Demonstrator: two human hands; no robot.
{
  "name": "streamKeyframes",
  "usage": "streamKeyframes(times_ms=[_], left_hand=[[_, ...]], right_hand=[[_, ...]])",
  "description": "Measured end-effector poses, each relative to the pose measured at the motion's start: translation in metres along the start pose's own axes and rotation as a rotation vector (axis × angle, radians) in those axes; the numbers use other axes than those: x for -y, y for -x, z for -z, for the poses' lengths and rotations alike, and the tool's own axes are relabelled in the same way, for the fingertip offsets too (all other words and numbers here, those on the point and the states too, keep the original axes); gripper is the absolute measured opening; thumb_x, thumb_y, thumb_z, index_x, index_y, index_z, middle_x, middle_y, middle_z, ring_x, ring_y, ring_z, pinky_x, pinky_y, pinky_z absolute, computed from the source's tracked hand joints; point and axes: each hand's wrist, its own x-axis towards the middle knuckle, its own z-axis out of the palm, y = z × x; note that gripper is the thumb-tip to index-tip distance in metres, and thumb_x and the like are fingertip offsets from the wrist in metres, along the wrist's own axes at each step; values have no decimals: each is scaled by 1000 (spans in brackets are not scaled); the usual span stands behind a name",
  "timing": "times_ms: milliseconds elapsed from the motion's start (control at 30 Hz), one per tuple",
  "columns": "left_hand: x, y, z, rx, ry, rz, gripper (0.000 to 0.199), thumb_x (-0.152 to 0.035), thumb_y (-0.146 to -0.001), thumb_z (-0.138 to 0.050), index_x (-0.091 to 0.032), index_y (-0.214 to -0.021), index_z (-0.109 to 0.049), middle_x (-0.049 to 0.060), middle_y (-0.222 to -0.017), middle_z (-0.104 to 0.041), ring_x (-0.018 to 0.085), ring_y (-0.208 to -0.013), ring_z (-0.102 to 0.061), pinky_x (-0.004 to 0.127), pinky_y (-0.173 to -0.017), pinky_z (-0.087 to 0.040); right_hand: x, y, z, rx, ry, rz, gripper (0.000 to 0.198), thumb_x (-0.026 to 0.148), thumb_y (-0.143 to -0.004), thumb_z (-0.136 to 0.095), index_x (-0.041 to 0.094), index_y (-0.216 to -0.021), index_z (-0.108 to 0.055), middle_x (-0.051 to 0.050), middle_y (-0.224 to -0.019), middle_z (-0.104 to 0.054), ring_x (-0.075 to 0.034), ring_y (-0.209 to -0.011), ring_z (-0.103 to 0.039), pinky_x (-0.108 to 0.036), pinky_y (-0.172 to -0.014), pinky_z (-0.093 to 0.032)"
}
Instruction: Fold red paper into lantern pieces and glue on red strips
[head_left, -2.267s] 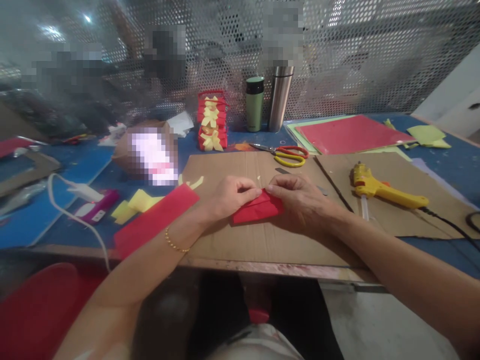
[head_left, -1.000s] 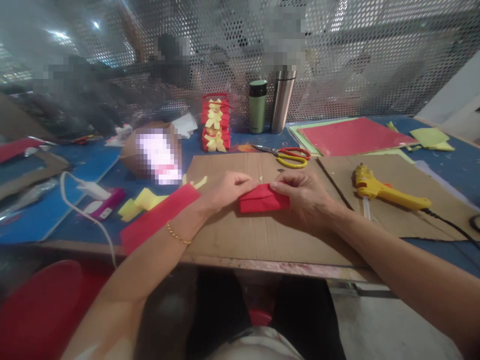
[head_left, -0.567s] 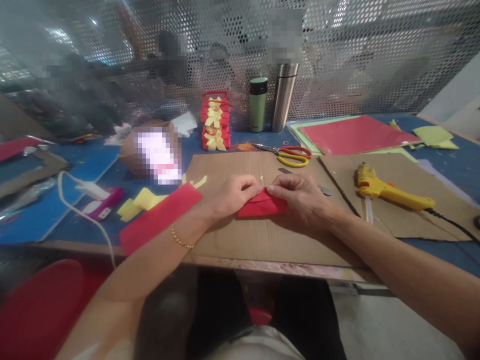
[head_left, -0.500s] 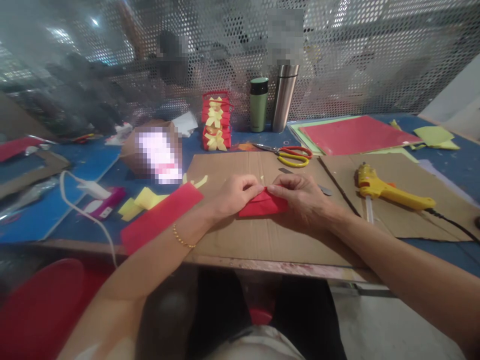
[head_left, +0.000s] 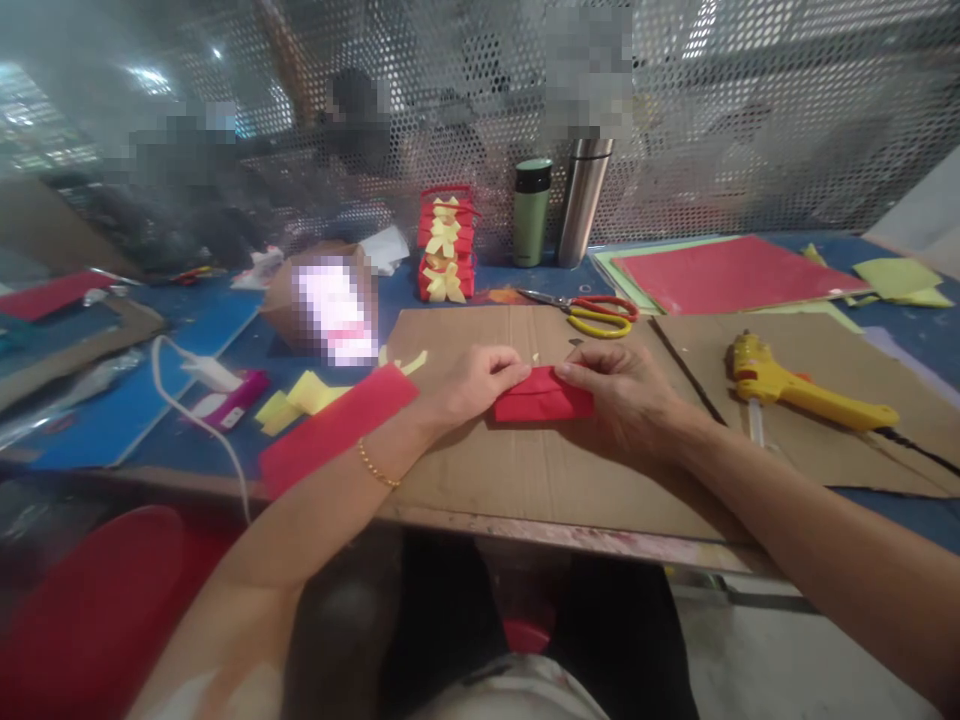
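Note:
A small piece of folded red paper [head_left: 543, 400] is held just over the brown cardboard sheet [head_left: 480, 480]. My left hand [head_left: 484, 382] pinches its upper left edge between thumb and fingers. At the upper right edge, my right hand [head_left: 619, 385] grips it the same way, with the thumb on top. A crease runs across the paper below its top edge. Beside my left forearm lies a flat red paper strip [head_left: 337, 425], with yellow paper pieces [head_left: 304, 398] behind it.
Behind the hands lie red-and-yellow-handled scissors [head_left: 592, 313]. A yellow glue gun [head_left: 802, 385] rests on cardboard at right. At the back stand red bow-decorated paper pieces [head_left: 446, 245], a green cup [head_left: 532, 215] and a steel flask [head_left: 586, 200]. Red sheets [head_left: 735, 270] lie back right.
My hands have spread slightly apart along the folded paper's top edge, so more of its face shows. The whole view has shifted a little, moving things rightward in the picture.

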Motion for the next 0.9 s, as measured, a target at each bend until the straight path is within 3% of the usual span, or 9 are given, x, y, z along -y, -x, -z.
streamKeyframes(times_ms=[133, 367, 767, 900], left_hand=[[2, 0, -2, -38, -22, -3, 32, -32, -92, -61, -18, -64, -53, -3, -65, -46, 12, -66, -40, 29, -62, -28], [9, -1, -2, -64, 202, 46, 34, -44, -90, -66, -18, -69, -58, -1, -68, -51, 12, -66, -44, 28, -62, -31], [7, -6, 6, -141, 4, 17, 35, -35, -90, -63, -18, -61, -54, -1, -64, -49, 13, -66, -42, 30, -63, -30], [6, -4, 5, -104, 128, 41, 35, -41, -90, -64, -19, -64, -54, -2, -65, -49, 13, -66, -43, 29, -62, -31]], right_hand=[[4, 1, -3, -1, -9, 2, 42, 55, -80, -80, 22, -62, -62, 2, -62, -52, -12, -58, -43, -30, -55, -32], [8, 1, 0, -45, -60, -42, 42, 59, -78, -81, 23, -67, -63, -1, -64, -59, -16, -62, -53, -33, -58, -41], [8, 1, 1, -53, -130, -56, 36, 52, -77, -85, 24, -68, -65, 0, -67, -62, -17, -66, -57, -33, -61, -44], [6, 2, -1, -68, -150, -73, 37, 52, -77, -84, 23, -68, -64, 0, -67, -61, -16, -65, -55, -33, -61, -43]])
